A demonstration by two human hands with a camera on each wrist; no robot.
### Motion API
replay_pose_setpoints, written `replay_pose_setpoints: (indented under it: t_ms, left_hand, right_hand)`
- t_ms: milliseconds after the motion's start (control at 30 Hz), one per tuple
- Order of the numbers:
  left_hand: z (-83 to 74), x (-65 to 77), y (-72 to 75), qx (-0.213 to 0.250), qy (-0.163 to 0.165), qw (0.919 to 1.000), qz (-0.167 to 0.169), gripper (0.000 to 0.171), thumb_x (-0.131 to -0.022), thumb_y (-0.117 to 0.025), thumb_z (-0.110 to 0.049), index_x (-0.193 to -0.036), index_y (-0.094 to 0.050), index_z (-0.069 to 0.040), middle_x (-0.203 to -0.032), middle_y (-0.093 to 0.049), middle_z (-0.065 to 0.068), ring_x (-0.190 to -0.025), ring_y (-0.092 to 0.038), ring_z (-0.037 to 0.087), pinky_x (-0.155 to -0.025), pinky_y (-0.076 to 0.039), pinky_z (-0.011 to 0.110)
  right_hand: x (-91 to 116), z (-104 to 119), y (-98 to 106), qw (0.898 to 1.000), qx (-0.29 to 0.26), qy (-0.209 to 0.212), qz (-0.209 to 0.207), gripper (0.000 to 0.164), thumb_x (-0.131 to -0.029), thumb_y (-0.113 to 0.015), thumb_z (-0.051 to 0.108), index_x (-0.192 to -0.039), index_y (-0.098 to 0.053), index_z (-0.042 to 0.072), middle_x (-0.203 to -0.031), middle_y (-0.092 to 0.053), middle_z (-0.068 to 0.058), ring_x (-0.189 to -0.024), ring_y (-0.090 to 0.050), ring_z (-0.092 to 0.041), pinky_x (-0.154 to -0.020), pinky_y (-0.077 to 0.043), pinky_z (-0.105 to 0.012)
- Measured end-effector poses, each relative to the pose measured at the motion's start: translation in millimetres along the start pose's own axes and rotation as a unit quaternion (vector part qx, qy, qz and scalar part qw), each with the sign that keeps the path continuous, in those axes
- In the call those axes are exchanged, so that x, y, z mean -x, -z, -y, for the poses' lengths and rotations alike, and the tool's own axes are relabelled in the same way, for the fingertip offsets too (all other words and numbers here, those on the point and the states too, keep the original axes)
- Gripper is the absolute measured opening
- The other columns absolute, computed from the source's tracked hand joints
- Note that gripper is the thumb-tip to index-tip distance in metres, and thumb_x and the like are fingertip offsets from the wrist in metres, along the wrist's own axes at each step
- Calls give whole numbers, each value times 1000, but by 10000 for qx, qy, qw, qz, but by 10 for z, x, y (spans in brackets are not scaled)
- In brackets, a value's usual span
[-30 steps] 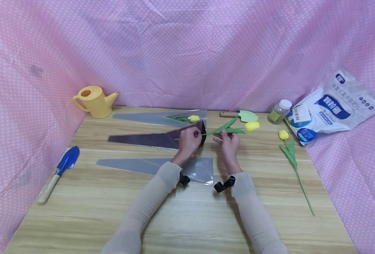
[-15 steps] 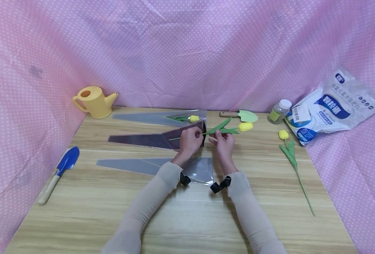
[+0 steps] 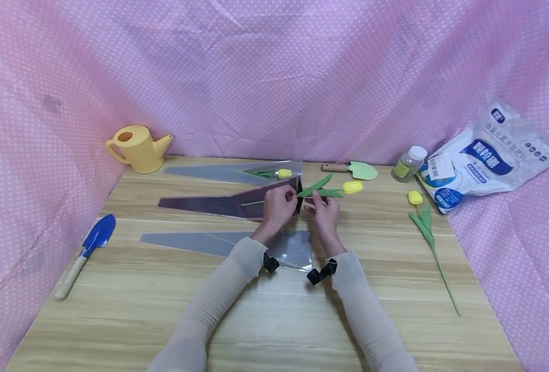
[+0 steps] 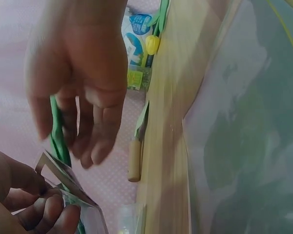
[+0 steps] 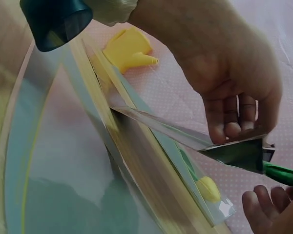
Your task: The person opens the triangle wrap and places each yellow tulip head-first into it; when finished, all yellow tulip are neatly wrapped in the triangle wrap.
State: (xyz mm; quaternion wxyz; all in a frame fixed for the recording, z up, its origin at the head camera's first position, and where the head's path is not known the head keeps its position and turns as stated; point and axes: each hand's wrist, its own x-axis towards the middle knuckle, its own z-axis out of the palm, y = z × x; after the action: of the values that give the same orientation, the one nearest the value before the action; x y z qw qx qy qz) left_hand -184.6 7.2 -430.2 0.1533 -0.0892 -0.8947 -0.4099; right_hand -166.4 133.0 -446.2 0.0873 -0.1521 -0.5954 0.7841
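Note:
A yellow tulip [image 3: 352, 187] with green leaves lies across the mouth of a dark see-through flower sleeve [image 3: 209, 205], its stem showing inside. My left hand [image 3: 278, 206] pinches the sleeve's edge at the mouth; in the left wrist view its fingers [image 4: 44, 209] grip the clear film. My right hand [image 3: 325, 212] holds the tulip near its leaves, just right of the mouth. In the right wrist view the green leaves [image 5: 283, 174] enter the raised, spread sleeve mouth [image 5: 241, 153]. The right thumb's contact with the stem is partly hidden.
Behind lies a clear sleeve [image 3: 209, 173] with another tulip [image 3: 284, 174]; in front, a flat clear sleeve [image 3: 181, 242]. A third tulip [image 3: 426, 227] lies right. Around them are a watering can [image 3: 141, 150], blue trowel [image 3: 99, 232], green trowel [image 3: 362, 170], jar [image 3: 409, 164] and bag [image 3: 483, 160].
My right hand has moved left with the tulip, and its stem has slid farther into the dark sleeve. The left hand keeps its grip at the mouth, almost still.

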Motion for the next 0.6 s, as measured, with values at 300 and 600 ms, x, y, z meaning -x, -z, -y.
replay_pose_setpoints:
  t_ms: [300, 600]
  left_hand:
    - [12, 4, 20, 48, -41, 10000, -61, 9, -81, -64, -7, -82, -74, -7, -70, -71, 6, -63, -64, 16, -58, -49, 26]
    - [-29, 10, 21, 147, -140, 9998, -62, 10, -81, -64, -6, -81, -74, -7, -69, -71, 6, -61, -62, 16, -57, -47, 24]
  right_hand:
    - [-9, 36, 60, 9905, -1253, -296, -482, 14, -100, -50, 22, -109, -45, 12, -107, -62, -12, -74, -71, -13, -65, -60, -28]
    - [16, 50, 31, 9931, -990, -346, -516, 9, -99, -51, 15, -103, -51, 7, -89, -67, -2, -71, -71, -10, -69, -61, -29]
